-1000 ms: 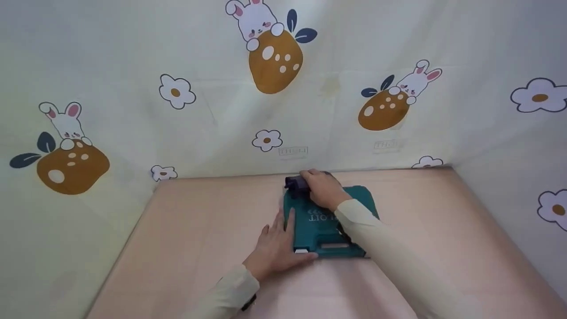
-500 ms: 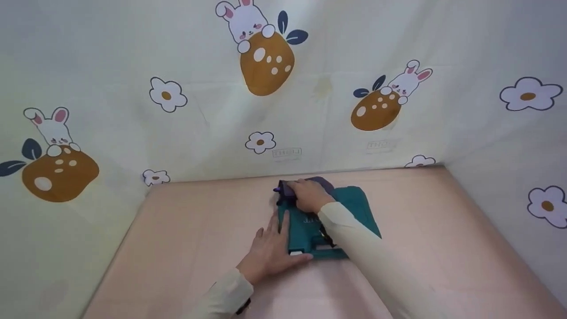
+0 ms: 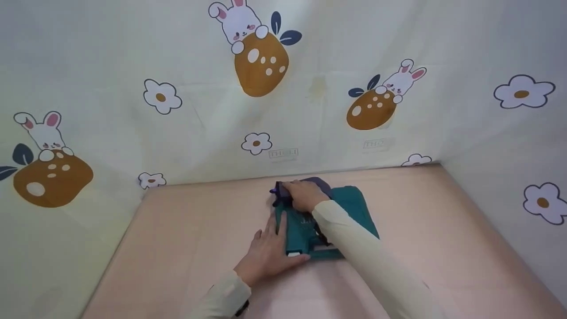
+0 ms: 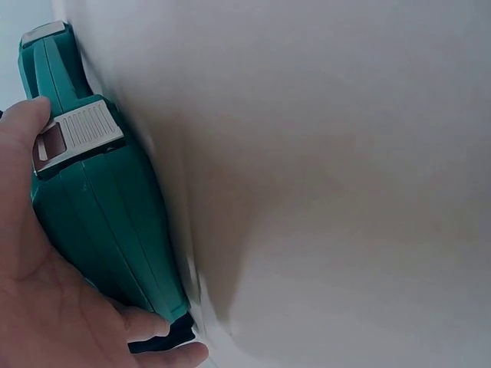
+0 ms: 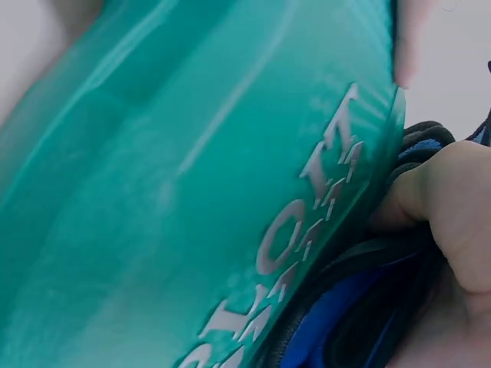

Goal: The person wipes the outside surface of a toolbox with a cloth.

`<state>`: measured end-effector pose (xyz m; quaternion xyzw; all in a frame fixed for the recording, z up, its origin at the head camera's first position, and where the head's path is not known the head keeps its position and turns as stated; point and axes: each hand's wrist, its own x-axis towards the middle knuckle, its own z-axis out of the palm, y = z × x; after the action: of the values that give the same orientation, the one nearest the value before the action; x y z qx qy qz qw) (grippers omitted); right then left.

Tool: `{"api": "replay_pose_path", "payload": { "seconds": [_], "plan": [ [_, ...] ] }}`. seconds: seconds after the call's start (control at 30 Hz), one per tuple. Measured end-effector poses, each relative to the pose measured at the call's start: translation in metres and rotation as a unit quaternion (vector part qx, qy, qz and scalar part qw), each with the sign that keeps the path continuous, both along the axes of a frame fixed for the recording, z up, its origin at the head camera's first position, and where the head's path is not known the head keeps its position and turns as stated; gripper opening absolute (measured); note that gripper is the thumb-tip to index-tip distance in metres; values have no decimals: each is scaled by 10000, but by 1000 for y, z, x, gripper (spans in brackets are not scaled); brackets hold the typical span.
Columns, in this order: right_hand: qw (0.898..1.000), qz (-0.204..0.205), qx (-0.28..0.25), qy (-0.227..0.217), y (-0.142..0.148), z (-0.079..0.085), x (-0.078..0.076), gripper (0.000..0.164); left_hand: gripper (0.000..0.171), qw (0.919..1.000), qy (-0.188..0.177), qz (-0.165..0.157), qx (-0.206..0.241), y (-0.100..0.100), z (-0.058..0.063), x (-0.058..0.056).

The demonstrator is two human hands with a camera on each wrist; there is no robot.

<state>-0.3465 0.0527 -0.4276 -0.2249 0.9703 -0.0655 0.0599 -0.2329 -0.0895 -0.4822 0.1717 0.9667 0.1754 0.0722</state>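
A teal hard plastic case (image 3: 353, 204) with raised pale lettering lies on the table. My left hand (image 3: 267, 254) rests along its left side with fingers straight, the thumb at the near edge. In the left wrist view, that thumb touches beside a pale ribbed latch (image 4: 84, 132). My right hand (image 3: 305, 196) grips a dark purple-looking fabric bundle (image 3: 320, 182) at the case's far end. Up close the fabric (image 5: 326, 314) is black and blue, folded, with the right thumb hooked over it. The right forearm hides much of the case.
The table (image 3: 199, 221) has a pinkish cover. Pale cloth (image 3: 199, 119) printed with rabbits, fruit and flowers rises behind it and on both sides. The case's far end is close to the back cloth.
My right hand has shifted left and slightly nearer with the fabric bundle, so the forearm covers more of the lettering. My left hand keeps its place on the case. The head view turned slightly.
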Motion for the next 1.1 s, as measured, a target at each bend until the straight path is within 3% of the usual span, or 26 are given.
{"api": "replay_pose_path", "payload": {
  "seconds": [0.23,0.6,0.9,1.1],
  "plan": [
    [9996,74,-236,102,-6,-4,-6,51,124,9999,-128,40,8,-2,3,-2],
    [9988,15,-400,-273,-13,-7,-15,52,127,9992,-393,10,-111,0,6,-3],
    [9960,-119,-653,-590,-6,-8,-22,56,124,9998,-184,27,-111,1,5,0],
    [9945,-248,-738,-706,3,-7,-24,51,124,9995,-274,130,-83,1,4,-1]
  ]
}}
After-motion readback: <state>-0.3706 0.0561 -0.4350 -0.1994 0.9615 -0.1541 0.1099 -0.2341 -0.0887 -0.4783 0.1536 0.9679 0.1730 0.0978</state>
